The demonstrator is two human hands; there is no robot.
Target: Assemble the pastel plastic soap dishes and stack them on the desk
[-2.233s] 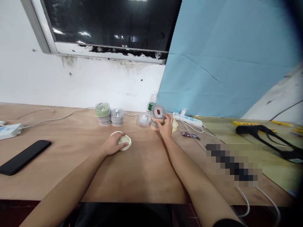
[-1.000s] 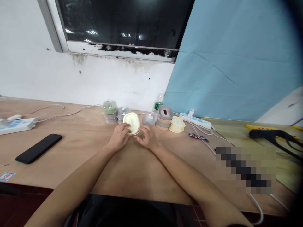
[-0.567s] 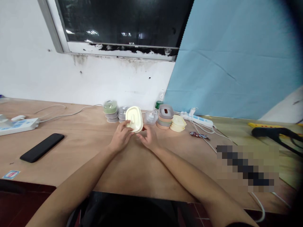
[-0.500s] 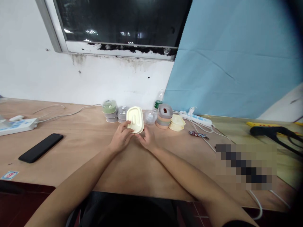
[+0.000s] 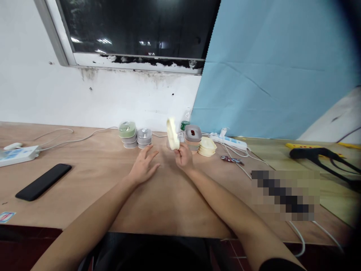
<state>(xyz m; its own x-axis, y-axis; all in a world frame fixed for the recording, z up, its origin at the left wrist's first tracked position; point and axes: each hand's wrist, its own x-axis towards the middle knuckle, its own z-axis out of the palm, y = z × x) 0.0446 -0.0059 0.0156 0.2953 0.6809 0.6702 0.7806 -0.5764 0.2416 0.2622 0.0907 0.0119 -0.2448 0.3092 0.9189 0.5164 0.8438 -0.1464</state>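
Note:
Above the table, my right hand (image 5: 184, 158) grips a cream plastic lid (image 5: 173, 134) at its lower edge; the lid is tilted nearly edge-on and a little blurred. My left hand (image 5: 144, 165) is apart from it, fingers spread, holding nothing. Just beyond my left hand stands a stack of grey lidded containers (image 5: 144, 138), with a green-topped stack (image 5: 128, 134) to its left. Behind my right hand is a stack of grey and orange containers (image 5: 193, 135). Several cream pieces (image 5: 207, 146) lie stacked to its right. A clear plastic piece (image 5: 181, 137) is partly hidden behind the lid.
A black phone (image 5: 43, 181) and a white power strip (image 5: 19, 155) lie at the left. Another power strip (image 5: 229, 141), cables and a small wrapper (image 5: 232, 160) are at the right. A green-labelled bottle (image 5: 184, 125) stands by the wall.
My left hand has let go of the cream lid and moved slightly away, its fingers spreading. My right hand has carried the lid a little right and turned it edge-on.

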